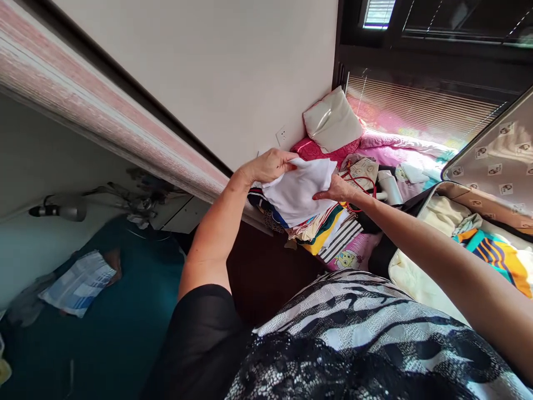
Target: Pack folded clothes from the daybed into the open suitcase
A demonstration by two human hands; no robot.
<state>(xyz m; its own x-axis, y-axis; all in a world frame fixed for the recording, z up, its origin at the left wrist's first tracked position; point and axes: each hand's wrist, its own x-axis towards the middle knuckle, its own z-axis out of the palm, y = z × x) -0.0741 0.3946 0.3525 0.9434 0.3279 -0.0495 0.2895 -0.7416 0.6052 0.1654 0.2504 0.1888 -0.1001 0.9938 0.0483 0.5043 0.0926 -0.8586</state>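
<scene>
A white folded garment [297, 189] is held between my two hands, above a stack of folded clothes [328, 225]. My left hand [272, 166] pinches its upper left edge, fingers bent over the cloth. On the opposite side, my right hand [335, 189] grips the right edge, with the thumb lying on top. Yellow, green, striped and dark pieces show in the stack beneath, partly covered by the white cloth. What sort of garment the white one is, I cannot tell.
To the right lies an opened suitcase [416, 222] with cream and colourful clothes. A shiny pale cushion [333, 119] leans against the wall by a socket [281, 134]. A white bottle [390, 187] lies among bags. A doorway frame [125, 133] borders the left, with a teal bed [137, 294] beyond.
</scene>
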